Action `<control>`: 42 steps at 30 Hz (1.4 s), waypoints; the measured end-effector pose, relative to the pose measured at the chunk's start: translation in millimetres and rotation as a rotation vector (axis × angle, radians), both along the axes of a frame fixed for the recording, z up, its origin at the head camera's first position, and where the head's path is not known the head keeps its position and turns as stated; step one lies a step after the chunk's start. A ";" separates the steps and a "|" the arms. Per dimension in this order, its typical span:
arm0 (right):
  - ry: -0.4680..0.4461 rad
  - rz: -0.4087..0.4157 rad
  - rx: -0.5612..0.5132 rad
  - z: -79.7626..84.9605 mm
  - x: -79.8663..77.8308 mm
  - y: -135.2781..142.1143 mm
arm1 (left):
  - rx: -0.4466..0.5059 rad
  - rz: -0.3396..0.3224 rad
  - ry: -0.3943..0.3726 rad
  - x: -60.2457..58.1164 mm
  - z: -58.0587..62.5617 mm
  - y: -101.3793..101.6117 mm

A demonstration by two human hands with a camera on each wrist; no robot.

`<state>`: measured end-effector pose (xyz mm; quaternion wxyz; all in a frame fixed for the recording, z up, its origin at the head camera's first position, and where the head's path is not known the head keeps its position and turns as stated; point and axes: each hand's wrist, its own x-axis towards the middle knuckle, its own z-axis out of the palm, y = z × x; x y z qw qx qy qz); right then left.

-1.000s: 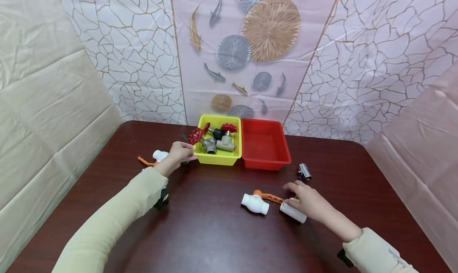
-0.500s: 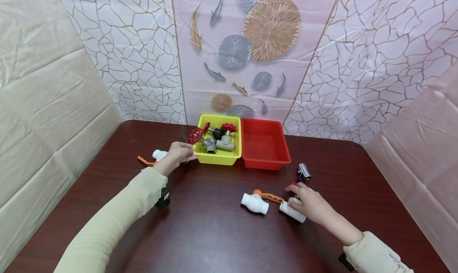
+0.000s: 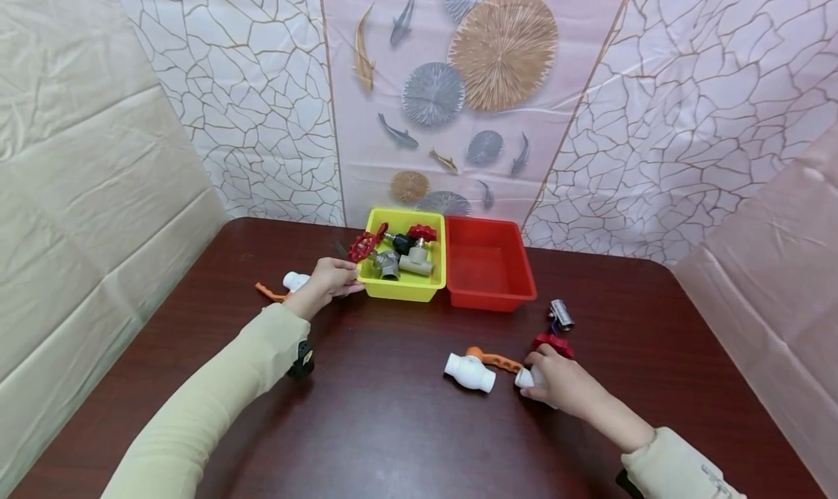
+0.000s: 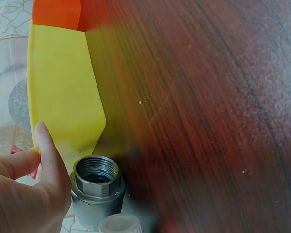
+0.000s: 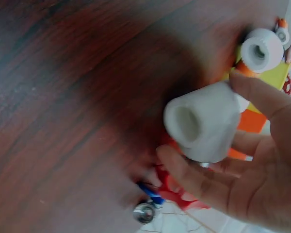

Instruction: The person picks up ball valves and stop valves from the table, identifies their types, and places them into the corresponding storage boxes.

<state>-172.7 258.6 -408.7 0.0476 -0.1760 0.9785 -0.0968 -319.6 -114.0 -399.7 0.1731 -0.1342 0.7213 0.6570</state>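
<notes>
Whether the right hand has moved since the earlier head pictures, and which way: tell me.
Yes, slightly: in the head view, the right hand has shifted toward the person, farther from the red bin.

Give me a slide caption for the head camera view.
Left hand pinches a yellow bin; right hand grips a white fitting beside an orange-handled valve.

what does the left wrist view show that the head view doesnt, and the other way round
Only the left wrist view shows the threaded mouth of the metal fitting beside the yellow bin. Only the head view shows the right hand gripping a pale pipe piece, and the white valve near it. Both show the left hand pinching the yellow bin's rim, and at least part of the red bin.
</notes>
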 end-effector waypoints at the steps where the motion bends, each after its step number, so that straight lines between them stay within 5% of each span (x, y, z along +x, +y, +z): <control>1: -0.015 0.010 -0.008 -1.3 -1.5 1.1 | 0.002 -0.004 -0.002 -1.1 -1.0 -0.8; 14: -0.107 0.077 -0.095 -7.4 -10.3 10.4 | 0.051 -0.023 -0.025 0.3 -0.7 -3.5; 19: -0.101 0.082 -0.099 -6.1 -10.0 9.9 | 0.057 -0.011 -0.042 -2.0 -0.9 -4.8; 29: -0.049 0.106 -0.098 -6.6 -12.6 13.6 | 0.050 -0.102 -0.044 -9.4 0.3 -5.8; 42: -0.006 0.055 -0.074 8.9 -19.0 11.4 | 0.141 -0.137 -0.058 -11.7 -0.5 -8.4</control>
